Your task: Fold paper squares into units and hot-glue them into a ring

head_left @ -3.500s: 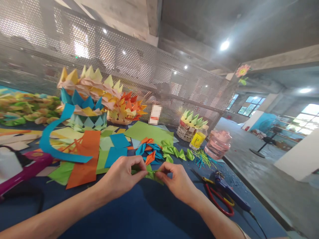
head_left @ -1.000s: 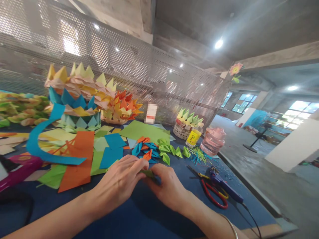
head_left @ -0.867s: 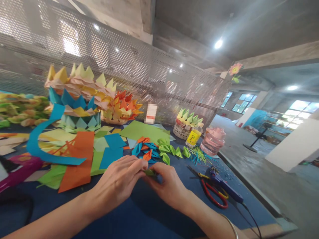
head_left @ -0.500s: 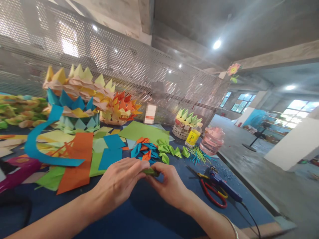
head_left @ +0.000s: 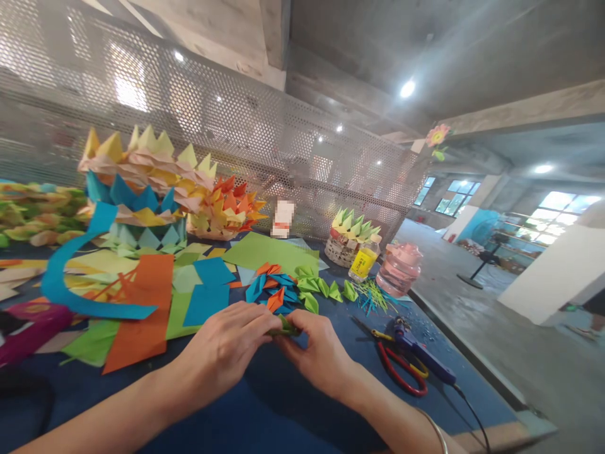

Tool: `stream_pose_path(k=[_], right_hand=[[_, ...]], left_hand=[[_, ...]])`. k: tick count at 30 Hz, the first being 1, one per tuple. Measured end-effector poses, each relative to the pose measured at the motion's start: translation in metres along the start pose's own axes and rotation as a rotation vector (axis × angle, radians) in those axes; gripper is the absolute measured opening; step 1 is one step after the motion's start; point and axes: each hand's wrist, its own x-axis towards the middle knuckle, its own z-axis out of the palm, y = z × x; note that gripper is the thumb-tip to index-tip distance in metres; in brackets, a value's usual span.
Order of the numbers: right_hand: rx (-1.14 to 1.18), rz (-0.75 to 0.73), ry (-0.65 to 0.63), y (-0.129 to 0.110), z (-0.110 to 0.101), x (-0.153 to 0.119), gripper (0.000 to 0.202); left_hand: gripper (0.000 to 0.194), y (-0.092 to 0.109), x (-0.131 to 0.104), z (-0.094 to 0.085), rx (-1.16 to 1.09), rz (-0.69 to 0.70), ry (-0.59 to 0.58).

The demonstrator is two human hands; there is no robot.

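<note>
Held paper [head_left: 288,326] apparently green, mostly covered; curved strip [head_left: 53,274] bright blue; tabletop [head_left: 283,410] dark blue.

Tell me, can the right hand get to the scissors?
Probably yes: the scissors lie near the right hand, with only blue tabletop between. It's holding green paper, though, so it may need to let go.

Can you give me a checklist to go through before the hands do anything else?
1. Both hands on the green paper: ok, the left hand and right hand hold the green paper between them.
2. Fold neat: cannot tell, fingers cover much of it.
3. Scissors away from fingers: ok, they lie on the table beyond the right hand.
4. Blue corded tool switched off: cannot tell.
5. Loose paper sorted: not ok, the orange strip overlaps green sheets.
</note>
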Motion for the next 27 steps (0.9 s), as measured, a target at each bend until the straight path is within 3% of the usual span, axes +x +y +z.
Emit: stream_pose_path(k=[2, 6, 8, 10, 13, 17, 21, 27], right_hand=[[0.001, -0.001, -0.018, -0.004, -0.005, -0.001, 0.006], [-0.046, 0.024, -0.02, -0.009, -0.029, -0.015, 0.045], [-0.12, 0.068, 0.032, -0.003, -0.048, -0.029, 0.037], [-0.223, 0.125, 0.118, 0.01, -0.072, -0.047, 0.024], [-0.421, 0.232, 0.22, 0.04, -0.111, -0.08, 0.023], [-0.642, 0.448, 0.195, 0.079, -0.15, -0.13, 0.03], [-0.639, 0.568, 0.14, 0.101, -0.158, -0.156, 0.038], [-0.627, 0.642, 0.118, 0.108, -0.145, -0.147, 0.037]], left_hand=[[0.021, 0.0, 0.0, -0.001, -0.015, -0.016, -0.002], [0.023, -0.003, -0.001, -0.001, -0.01, -0.057, 0.01], [0.021, -0.004, 0.0, -0.001, -0.015, -0.062, 0.023], [0.021, -0.005, 0.0, -0.002, -0.013, -0.061, 0.042], [0.021, -0.005, 0.001, -0.002, 0.016, -0.05, 0.064], [0.022, -0.007, -0.001, -0.001, 0.055, -0.073, 0.064], [0.023, -0.01, -0.003, 0.001, 0.088, -0.087, 0.033], [0.019, -0.013, -0.005, 0.003, 0.084, -0.094, 0.024]])
